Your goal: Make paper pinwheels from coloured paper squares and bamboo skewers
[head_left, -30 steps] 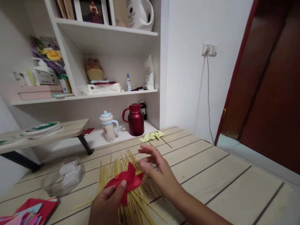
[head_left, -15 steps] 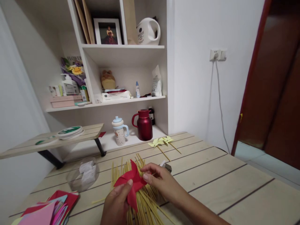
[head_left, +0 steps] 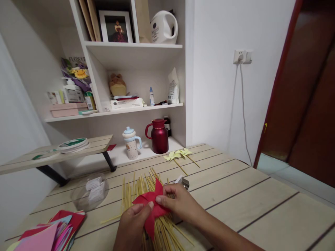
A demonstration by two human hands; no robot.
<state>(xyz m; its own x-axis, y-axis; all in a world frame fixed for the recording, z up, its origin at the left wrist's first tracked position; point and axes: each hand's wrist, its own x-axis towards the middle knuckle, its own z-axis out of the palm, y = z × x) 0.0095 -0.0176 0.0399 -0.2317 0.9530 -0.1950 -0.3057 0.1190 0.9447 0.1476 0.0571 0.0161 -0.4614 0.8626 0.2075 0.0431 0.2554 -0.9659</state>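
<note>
**A:** ok so what was in there? biggest stuff first pls

**B:** A white shelf unit (head_left: 133, 54) took up the back, with a slatted wooden table (head_left: 240, 198) in front. A low stand (head_left: 96, 144) sat over on the left, and a messy spread of thin yellow sticks (head_left: 163, 233) lay mid-table. Stack of coloured paper (head_left: 44, 233) near the left corner, shiny red jug (head_left: 159, 137) at the back.

**A:** and the hands?

**B:** Left hand (head_left: 132, 225) had its thumb pressed on a red paper pinwheel (head_left: 158, 210), fingers curled, partly hidden. Right hand (head_left: 180, 202) was pinching the pinwheel's right side, thumb and index close together. It was right above the sticks, couldn't tell if it touched them.

**A:** anything smaller?

**B:** Yep, two pale yellow pinwheels (head_left: 172, 156) by the jug, plus a greyish thing (head_left: 185, 183) half hidden behind the right hand.
</note>
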